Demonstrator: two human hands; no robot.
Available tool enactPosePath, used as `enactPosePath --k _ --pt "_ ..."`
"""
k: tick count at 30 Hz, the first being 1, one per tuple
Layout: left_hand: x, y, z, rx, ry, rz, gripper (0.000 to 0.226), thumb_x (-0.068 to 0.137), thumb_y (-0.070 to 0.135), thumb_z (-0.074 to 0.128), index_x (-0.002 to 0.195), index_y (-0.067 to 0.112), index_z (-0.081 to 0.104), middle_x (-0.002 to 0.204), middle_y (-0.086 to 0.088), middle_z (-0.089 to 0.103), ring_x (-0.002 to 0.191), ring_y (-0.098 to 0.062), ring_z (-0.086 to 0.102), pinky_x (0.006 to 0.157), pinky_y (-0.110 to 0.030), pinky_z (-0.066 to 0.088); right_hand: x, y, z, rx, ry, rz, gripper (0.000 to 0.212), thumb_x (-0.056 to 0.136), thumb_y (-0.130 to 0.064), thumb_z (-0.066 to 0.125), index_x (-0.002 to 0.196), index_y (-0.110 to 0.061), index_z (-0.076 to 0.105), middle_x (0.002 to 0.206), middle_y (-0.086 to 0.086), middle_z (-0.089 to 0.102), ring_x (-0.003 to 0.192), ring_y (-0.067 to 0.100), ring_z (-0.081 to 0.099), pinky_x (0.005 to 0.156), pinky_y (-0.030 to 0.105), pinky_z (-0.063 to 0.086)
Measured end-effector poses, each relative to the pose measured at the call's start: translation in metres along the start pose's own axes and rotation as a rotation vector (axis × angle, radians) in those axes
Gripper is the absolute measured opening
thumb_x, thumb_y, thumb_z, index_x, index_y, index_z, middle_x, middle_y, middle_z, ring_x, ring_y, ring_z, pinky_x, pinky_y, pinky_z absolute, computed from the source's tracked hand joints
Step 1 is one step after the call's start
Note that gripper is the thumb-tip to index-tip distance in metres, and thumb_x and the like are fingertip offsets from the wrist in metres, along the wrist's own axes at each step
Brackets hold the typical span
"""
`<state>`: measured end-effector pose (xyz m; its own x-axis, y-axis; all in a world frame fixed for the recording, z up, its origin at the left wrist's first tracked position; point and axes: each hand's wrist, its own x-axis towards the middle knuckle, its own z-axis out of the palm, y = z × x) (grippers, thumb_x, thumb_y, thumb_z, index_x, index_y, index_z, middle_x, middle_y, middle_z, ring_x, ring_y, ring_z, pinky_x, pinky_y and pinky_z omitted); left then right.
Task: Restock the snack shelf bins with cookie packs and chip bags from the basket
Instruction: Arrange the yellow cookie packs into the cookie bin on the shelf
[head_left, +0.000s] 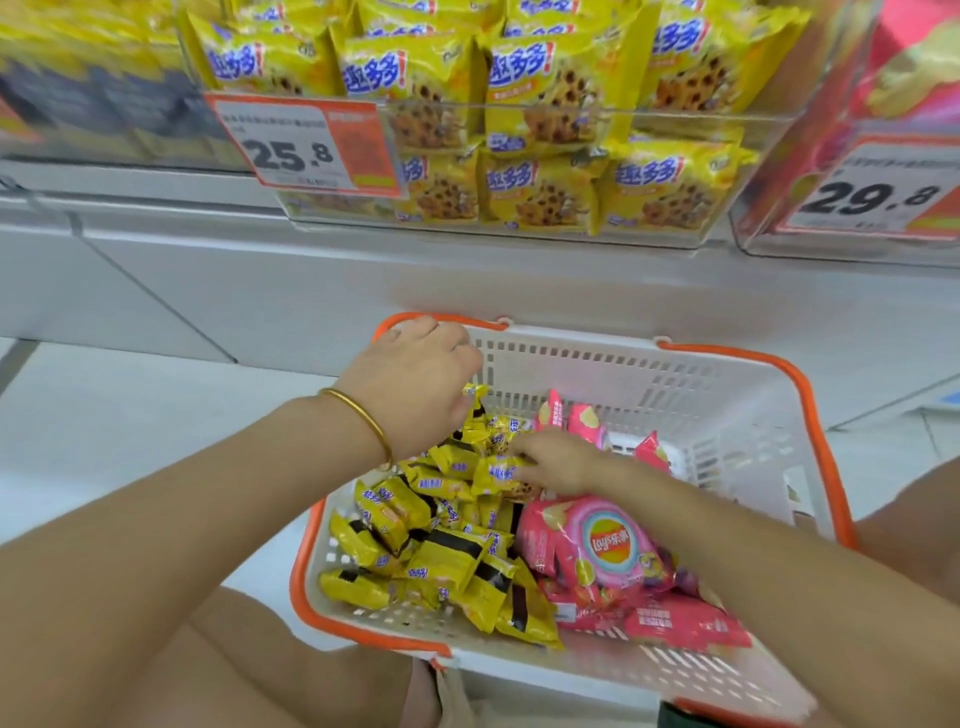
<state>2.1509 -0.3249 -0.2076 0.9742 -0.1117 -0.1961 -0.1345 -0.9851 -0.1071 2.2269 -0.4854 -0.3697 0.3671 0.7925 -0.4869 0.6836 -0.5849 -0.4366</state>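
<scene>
The white perforated plastic basket with an orange rim (727, 395) sits on the pale tiled floor (104, 415), below the shelf front. Basket contents: small yellow foil cookie packs (447, 561) are piled in the left half, and pink chip bags (608, 551) lie in the right half, with several more standing upright near the far wall. The left hand (415, 384), with a thin gold bangle (363, 415) on its wrist, is positioned over the far left corner of the basket. Its fingers are curled downward and hidden behind the back of the hand. One yellow pack stands up against their underside; whether it is gripped cannot be determined. The right hand (561, 462) reaches across the chip bags to the centre of the basket. Its fingertips and thumb are closed on a single yellow cookie pack (498, 475) lying on top of the pile. Above, a clear plastic shelf bin (769, 135) holds rows of matching yellow cookie packs and carries a white and orange price tag reading 25.8 (301, 145) on its front left. To its right, a second clear bin (753, 249) with pink contents carries a tag reading 29.8 (872, 192).
</scene>
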Motion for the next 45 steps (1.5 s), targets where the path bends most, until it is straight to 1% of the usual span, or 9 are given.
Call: enactPosePath --k 3,7,11,17,22,25,29,34,45 --pt "0.01 0.004 -0.003 -0.112 -0.099 -0.001 0.039 0.095 0.032 0.047 0.131 0.019 0.047 0.135 -0.002 0.047 0.127 -0.021 0.04 0.102 -0.035 0.035 -0.027 0.002 -0.051 0.39 -0.094 -0.015 0.026 0.096 -0.018 0.052 0.073 -0.021 0.04 0.07 -0.005 0.037 0.06 0.006 0.034 0.055 0.017 0.032" --pt "0.021 0.013 -0.013 -0.471 -0.184 -0.064 0.046 0.092 0.032 0.056 0.132 0.013 0.047 0.13 -0.006 0.054 0.115 -0.02 0.052 0.095 -0.027 0.038 -0.067 -0.011 -0.1 0.765 -0.08 -0.031 0.007 0.097 -0.015 0.05 0.102 -0.01 0.051 0.077 -0.004 0.04 0.066 0.001 0.046 0.071 0.028 0.053" --pt "0.032 0.022 -0.033 -0.727 -0.003 -0.103 0.029 0.086 0.027 0.066 0.11 0.011 0.062 0.083 0.001 0.056 0.077 -0.016 0.053 0.074 -0.03 0.044 -0.108 -0.027 -0.136 0.857 0.033 -0.065 0.019 0.095 -0.014 0.052 0.114 -0.01 0.05 0.087 -0.001 0.055 0.076 0.008 0.058 0.074 0.032 0.054" --pt "0.043 0.032 -0.098 -1.048 0.577 0.055 0.019 0.084 0.021 0.063 0.102 0.019 0.057 0.084 0.003 0.056 0.076 -0.008 0.054 0.072 -0.024 0.046 -0.169 -0.053 -0.206 0.677 0.554 -0.056 0.021 0.083 -0.009 0.068 0.096 -0.016 0.053 0.078 -0.005 0.064 0.065 0.005 0.058 0.05 0.025 0.047" --pt "0.045 0.023 -0.126 -0.436 0.928 0.107 0.031 0.087 0.02 0.051 0.113 0.007 0.059 0.119 -0.01 0.056 0.114 -0.026 0.049 0.098 -0.032 0.034 -0.195 -0.071 -0.266 0.113 1.143 0.162 0.041 0.08 -0.024 0.069 0.118 -0.015 0.056 0.102 0.003 0.059 0.095 0.018 0.054 0.074 0.024 0.036" --pt "0.054 0.023 -0.116 -0.197 0.805 0.082 0.04 0.085 0.029 0.043 0.117 0.011 0.059 0.134 -0.014 0.05 0.123 -0.035 0.044 0.099 -0.047 0.037 -0.184 -0.085 -0.285 -0.261 1.052 0.329 0.032 0.081 -0.017 0.059 0.112 -0.011 0.059 0.115 0.011 0.06 0.11 0.031 0.054 0.081 0.033 0.043" --pt "0.062 0.02 -0.104 -0.067 0.733 0.014 0.044 0.084 0.033 0.039 0.115 0.014 0.063 0.133 -0.015 0.052 0.119 -0.037 0.049 0.095 -0.048 0.038 -0.157 -0.095 -0.292 -0.386 0.867 0.391 0.008 0.081 -0.006 0.05 0.077 -0.009 0.045 0.107 0.017 0.058 0.106 0.035 0.056 0.071 0.032 0.037" --pt "0.064 0.013 -0.102 -0.014 0.793 -0.007 0.036 0.084 0.025 0.046 0.112 0.01 0.062 0.122 -0.015 0.057 0.113 -0.036 0.051 0.09 -0.045 0.04 -0.142 -0.075 -0.299 -0.251 0.835 0.25 0.034 0.081 -0.009 0.064 0.111 -0.013 0.049 0.108 0.008 0.055 0.103 0.031 0.054 0.08 0.038 0.047" --pt "0.063 0.014 -0.099 0.022 0.684 0.041 0.05 0.082 0.027 0.047 0.128 0.009 0.054 0.137 -0.017 0.048 0.125 -0.038 0.044 0.105 -0.051 0.033 -0.149 -0.062 -0.284 -0.697 0.779 0.209 0.036 0.083 -0.011 0.064 0.118 -0.018 0.057 0.116 0.006 0.055 0.11 0.03 0.05 0.084 0.04 0.044"
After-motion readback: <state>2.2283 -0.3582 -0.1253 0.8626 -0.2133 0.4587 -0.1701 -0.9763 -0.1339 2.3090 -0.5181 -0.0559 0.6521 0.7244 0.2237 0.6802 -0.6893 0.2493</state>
